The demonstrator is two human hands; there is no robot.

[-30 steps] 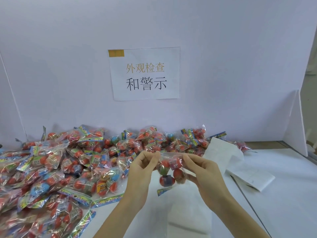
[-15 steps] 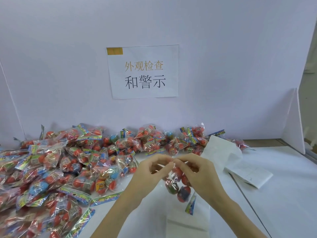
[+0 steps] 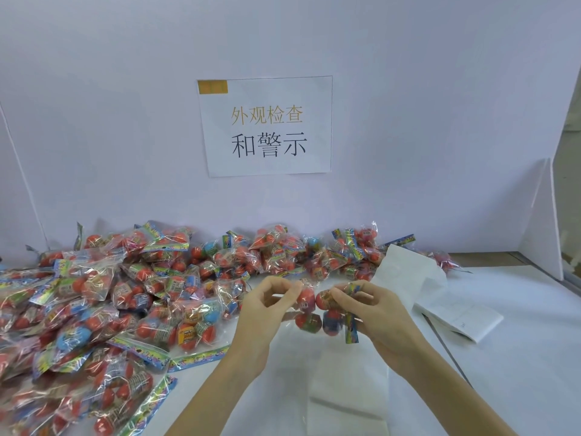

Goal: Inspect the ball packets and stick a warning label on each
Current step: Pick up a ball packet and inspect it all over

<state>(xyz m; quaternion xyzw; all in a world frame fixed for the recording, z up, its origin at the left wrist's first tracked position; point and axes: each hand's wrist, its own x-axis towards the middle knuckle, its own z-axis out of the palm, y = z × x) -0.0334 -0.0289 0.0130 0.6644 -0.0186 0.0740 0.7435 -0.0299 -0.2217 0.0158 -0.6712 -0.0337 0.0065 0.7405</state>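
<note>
I hold one clear ball packet (image 3: 317,309) with several red and multicoloured balls above the white table. My left hand (image 3: 267,313) pinches its left edge between thumb and fingertips. My right hand (image 3: 374,313) grips its right end, where the colourful header strip (image 3: 351,328) hangs down. A large heap of similar ball packets (image 3: 125,294) covers the table's left and back. A strip of white label backing paper (image 3: 405,278) lies behind my right hand.
A folded white sheet (image 3: 462,316) lies to the right. More white paper (image 3: 349,404) lies under my forearms. A printed paper sign (image 3: 267,127) hangs on the white back wall. A white side panel (image 3: 544,221) stands at the right.
The packet has turned from hanging down under my close-together fingertips to lying sideways between my hands, which have spread apart. Its header strip has swung to the right end.
</note>
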